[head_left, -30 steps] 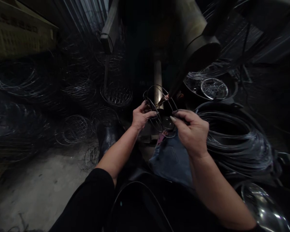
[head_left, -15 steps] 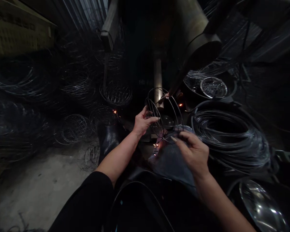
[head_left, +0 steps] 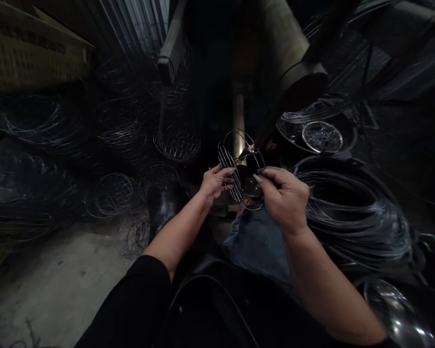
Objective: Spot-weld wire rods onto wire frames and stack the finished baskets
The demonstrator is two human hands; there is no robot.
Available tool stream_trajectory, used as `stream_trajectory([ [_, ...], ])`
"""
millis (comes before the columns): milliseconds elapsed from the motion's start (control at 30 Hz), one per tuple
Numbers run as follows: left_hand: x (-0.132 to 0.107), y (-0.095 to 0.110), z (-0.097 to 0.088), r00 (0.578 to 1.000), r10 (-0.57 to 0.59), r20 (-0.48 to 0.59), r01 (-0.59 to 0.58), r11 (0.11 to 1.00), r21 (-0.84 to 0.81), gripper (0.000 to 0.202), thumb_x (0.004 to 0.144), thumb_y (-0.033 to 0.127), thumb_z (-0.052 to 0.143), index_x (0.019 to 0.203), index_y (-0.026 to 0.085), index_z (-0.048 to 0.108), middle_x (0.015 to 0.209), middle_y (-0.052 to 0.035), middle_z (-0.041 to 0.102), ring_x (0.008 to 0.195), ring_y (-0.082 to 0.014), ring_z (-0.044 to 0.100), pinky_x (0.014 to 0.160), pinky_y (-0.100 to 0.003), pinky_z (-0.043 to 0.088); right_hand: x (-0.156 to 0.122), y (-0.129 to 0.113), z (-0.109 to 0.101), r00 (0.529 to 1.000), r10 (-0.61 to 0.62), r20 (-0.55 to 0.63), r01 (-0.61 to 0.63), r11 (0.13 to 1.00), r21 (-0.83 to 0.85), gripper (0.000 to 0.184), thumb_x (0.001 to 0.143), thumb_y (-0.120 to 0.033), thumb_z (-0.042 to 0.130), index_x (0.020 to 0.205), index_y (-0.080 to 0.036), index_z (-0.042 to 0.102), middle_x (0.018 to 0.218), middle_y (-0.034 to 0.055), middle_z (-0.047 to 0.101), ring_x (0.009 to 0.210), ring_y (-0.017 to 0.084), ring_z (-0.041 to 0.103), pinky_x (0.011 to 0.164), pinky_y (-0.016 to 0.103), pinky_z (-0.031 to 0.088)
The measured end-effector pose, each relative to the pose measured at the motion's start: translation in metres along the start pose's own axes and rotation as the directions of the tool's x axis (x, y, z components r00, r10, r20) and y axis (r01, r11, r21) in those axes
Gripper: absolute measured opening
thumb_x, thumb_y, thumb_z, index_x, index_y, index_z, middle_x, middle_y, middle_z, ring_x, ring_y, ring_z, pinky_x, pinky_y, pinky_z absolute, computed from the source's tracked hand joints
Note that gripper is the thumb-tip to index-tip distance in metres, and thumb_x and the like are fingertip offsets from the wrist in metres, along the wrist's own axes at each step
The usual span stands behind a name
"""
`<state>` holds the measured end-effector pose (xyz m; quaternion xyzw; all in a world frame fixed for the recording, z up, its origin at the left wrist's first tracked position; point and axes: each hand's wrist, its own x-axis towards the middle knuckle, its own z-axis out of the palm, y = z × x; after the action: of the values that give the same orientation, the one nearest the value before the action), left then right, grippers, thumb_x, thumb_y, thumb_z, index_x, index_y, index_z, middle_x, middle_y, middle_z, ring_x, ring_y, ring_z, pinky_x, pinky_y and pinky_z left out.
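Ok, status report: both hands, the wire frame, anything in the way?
Left hand: fingers at the barred side, grip unclear. Right hand: pinching a hoop. Wire frame: tilted between them. Metal rod: close by, contact unclear.

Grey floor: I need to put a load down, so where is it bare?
Bare: the grey floor between the round wire grids and the black sleeve. Crowded: between the left hand and right hand, by the wire frame; right of them, by the wire coil.
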<state>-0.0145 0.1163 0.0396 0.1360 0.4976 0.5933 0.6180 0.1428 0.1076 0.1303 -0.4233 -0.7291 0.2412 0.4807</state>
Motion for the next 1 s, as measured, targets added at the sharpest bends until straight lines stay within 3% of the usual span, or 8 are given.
stream_trajectory([
  [133, 0.003, -0.002, 0.002, 0.999, -0.034, -0.003, 0.033, 0.999, -0.026, 0.037, 0.052, 0.030, 0.082, 0.081, 0.017, 0.064, 0.078, -0.0011, 0.061, 0.059, -0.0130, 0.058, 0.060, -0.033, 0.048, 0.010, 0.000, 0.002, 1.000, -0.007, -0.001, 0.007, 1.000, -0.027, 0.007, 0.078, -0.022, 0.064, 0.072, -0.021, 0.069, 0.077, 0.0030, 0.070, 0.073, 0.020, 0.066, 0.072, 0.036, 0.055],
  [233, -0.001, -0.008, 0.001, 0.999, -0.036, -0.008, 0.035, 0.998, -0.045, 0.039, 0.054, 0.031, 0.082, 0.085, 0.017, 0.065, 0.083, -0.0019, 0.063, 0.062, -0.0115, 0.058, 0.061, -0.031, 0.048, 0.001, 0.003, -0.002, 0.999, 0.038, 0.014, -0.039, 0.999, 0.026, 0.005, 0.078, -0.024, 0.066, 0.079, -0.021, 0.069, 0.084, 0.0041, 0.071, 0.078, 0.020, 0.066, 0.075, 0.036, 0.055],
  [367, -0.015, -0.017, 0.002, 0.996, -0.039, 0.080, 0.044, 0.997, -0.059, 0.045, 0.054, 0.030, 0.084, 0.090, 0.020, 0.061, 0.089, -0.0005, 0.063, 0.066, -0.0111, 0.060, 0.067, -0.032, 0.050, -0.036, 0.016, -0.019, 0.972, 0.229, 0.054, -0.235, 0.957, 0.170, 0.025, 0.072, -0.027, 0.076, 0.094, -0.020, 0.066, 0.105, 0.0064, 0.068, 0.087, 0.019, 0.066, 0.079, 0.036, 0.056],
  [500, -0.031, -0.012, 0.007, 0.994, -0.088, 0.064, 0.090, 0.995, -0.030, 0.054, 0.051, 0.029, 0.084, 0.096, 0.021, 0.056, 0.083, 0.0009, 0.062, 0.058, -0.0116, 0.059, 0.060, -0.029, 0.048, -0.061, 0.023, -0.032, 0.910, 0.380, 0.166, -0.414, 0.843, 0.342, 0.037, 0.067, -0.023, 0.080, 0.098, -0.021, 0.062, 0.090, 0.0020, 0.069, 0.079, 0.017, 0.067, 0.076, 0.034, 0.057],
  [700, -0.036, 0.005, 0.013, 0.984, -0.179, -0.003, 0.179, 0.984, -0.001, 0.049, 0.056, 0.042, 0.081, 0.091, 0.019, 0.056, 0.073, -0.0005, 0.058, 0.054, -0.0158, 0.061, 0.054, -0.030, 0.048, -0.028, 0.012, -0.022, 0.928, 0.344, 0.142, -0.372, 0.855, 0.361, 0.031, 0.064, -0.025, 0.081, 0.090, -0.021, 0.065, 0.075, -0.0012, 0.066, 0.067, 0.015, 0.063, 0.063, 0.029, 0.055],
  [800, -0.029, 0.008, 0.012, 0.977, -0.204, -0.055, 0.205, 0.979, 0.006, 0.048, 0.060, 0.046, 0.078, 0.093, 0.019, 0.057, 0.071, -0.0013, 0.055, 0.054, -0.0161, 0.060, 0.053, -0.030, 0.047, -0.011, 0.010, -0.013, 0.923, 0.344, 0.172, -0.384, 0.839, 0.384, 0.031, 0.061, -0.025, 0.081, 0.088, -0.020, 0.066, 0.072, -0.0016, 0.065, 0.064, 0.014, 0.061, 0.059, 0.029, 0.054],
  [1000, -0.013, 0.013, 0.011, 0.976, -0.211, -0.059, 0.212, 0.977, 0.020, 0.052, 0.066, 0.049, 0.075, 0.103, 0.017, 0.058, 0.073, -0.0059, 0.057, 0.059, -0.0192, 0.061, 0.055, -0.031, 0.049, 0.010, 0.017, -0.002, 0.915, 0.349, 0.203, -0.404, 0.809, 0.427, 0.026, 0.059, -0.023, 0.080, 0.081, -0.019, 0.066, 0.069, -0.0023, 0.063, 0.060, 0.013, 0.059, 0.056, 0.027, 0.053],
])
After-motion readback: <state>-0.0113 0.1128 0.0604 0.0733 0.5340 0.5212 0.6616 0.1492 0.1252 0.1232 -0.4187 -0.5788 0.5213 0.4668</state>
